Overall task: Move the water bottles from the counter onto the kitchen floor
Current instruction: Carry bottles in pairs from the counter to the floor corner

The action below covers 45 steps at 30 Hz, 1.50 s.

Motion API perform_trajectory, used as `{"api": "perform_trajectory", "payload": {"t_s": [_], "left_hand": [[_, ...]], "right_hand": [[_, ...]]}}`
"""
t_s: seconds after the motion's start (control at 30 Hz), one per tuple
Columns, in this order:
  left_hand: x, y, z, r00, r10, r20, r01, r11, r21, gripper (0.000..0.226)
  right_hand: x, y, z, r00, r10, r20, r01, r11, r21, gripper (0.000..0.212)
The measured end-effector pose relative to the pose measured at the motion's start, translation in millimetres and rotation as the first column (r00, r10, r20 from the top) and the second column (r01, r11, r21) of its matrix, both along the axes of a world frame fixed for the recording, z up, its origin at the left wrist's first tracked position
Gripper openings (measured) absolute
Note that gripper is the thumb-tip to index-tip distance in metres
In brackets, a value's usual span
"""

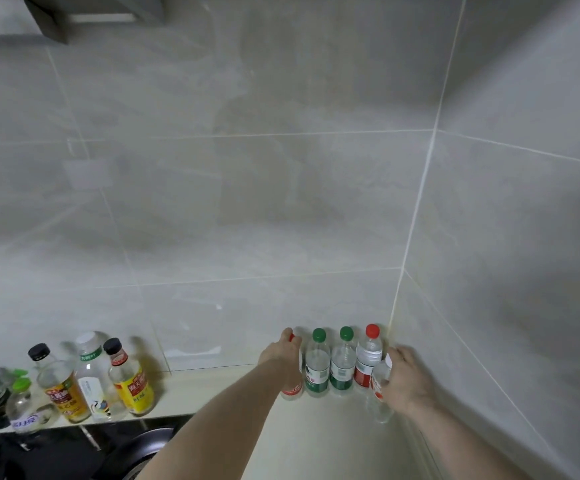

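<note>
Several clear water bottles stand on the pale counter [316, 441] in the corner against the tiled wall. My left hand [283, 351] wraps the leftmost red-capped bottle [292, 389] near its top. Beside it stand two green-capped bottles [317, 367] [343, 365] and a red-capped bottle [368, 358] in the corner. My right hand [404, 379] grips a fifth bottle with a red label [380, 386], in front of the corner bottle, its base near the counter.
At the left, condiment bottles [131, 379] with black, white and green caps crowd the counter by the wall. A dark pan [136, 455] and black stove sit below them. Tiled walls close the corner behind and to the right.
</note>
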<state>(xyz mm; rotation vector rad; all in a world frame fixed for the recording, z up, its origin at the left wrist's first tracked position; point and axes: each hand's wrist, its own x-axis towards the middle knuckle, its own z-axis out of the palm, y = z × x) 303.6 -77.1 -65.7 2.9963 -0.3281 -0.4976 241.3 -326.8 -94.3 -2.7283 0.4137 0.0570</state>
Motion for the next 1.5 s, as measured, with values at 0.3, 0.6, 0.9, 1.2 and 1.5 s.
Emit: {"api": "perform_trajectory", "payload": {"t_s": [0.3, 0.6, 0.9, 1.2, 1.5], "left_hand": [[-43.2, 28.7, -34.5, 0.987, 0.147, 0.069, -0.124, 0.958, -0.259, 0.025], [-136.8, 57.9, -27.3, 0.965, 0.262, 0.018, -0.239, 0.904, -0.356, 0.026], [-252.8, 121.7, -4.2, 0.949, 0.315, -0.023, -0.295, 0.856, -0.423, 0.022], [-381.4, 221.5, 54.3, 0.886, 0.455, -0.089, -0.372, 0.583, -0.722, 0.015], [-504.1, 370.2, 98.9, 0.808, 0.590, 0.013, -0.370, 0.524, -0.768, 0.018]], "right_hand": [[-35.6, 29.0, -13.3, 0.998, 0.044, 0.052, -0.043, 0.999, -0.019, 0.015], [-78.6, 91.1, 5.2, 0.973, 0.222, -0.063, -0.223, 0.975, -0.002, 0.011], [-150.8, 166.2, 32.6, 0.897, 0.420, -0.134, -0.406, 0.906, 0.122, 0.012], [-233.9, 270.0, 92.0, 0.845, 0.535, -0.018, -0.508, 0.813, 0.282, 0.013], [-325.2, 430.2, 137.6, 0.732, 0.678, 0.065, -0.654, 0.673, 0.347, 0.014]]}}
